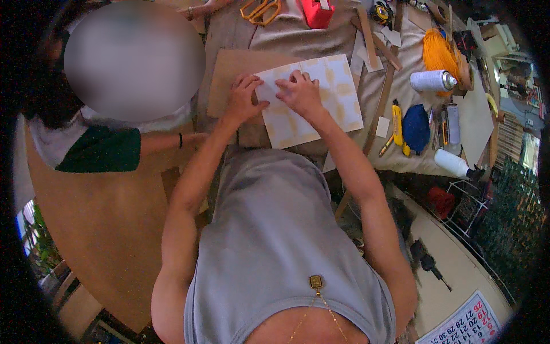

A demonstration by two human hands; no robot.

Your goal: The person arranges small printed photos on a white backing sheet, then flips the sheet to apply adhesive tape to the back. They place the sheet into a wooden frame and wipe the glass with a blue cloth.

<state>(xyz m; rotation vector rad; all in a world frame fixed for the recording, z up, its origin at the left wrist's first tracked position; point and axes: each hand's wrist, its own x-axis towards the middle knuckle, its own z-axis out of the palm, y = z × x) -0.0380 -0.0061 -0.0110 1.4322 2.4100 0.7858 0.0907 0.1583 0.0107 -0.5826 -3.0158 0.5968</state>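
A white sheet or board (pixel 338 114) with several yellowish tape-like patches lies tilted on the table in front of me. Spread over its left edge, the fingers of my left hand (pixel 245 102) are apart, with the thumb resting on the sheet. My right hand (pixel 302 96) is on the upper middle of the sheet, its fingers bent and drawn together. Whatever may be between those fingertips is too small to make out. Partly under the sheet, a brown board (pixel 226 71) sticks out to the left.
At left, another person (pixel 109 149) sits close by the table. Scissors (pixel 260 10) and a red tape dispenser (pixel 317 12) lie at the far side. To the right are orange cord (pixel 441 54), a spray can (pixel 432 80), a yellow cutter (pixel 397 123) and a white bottle (pixel 451 163).
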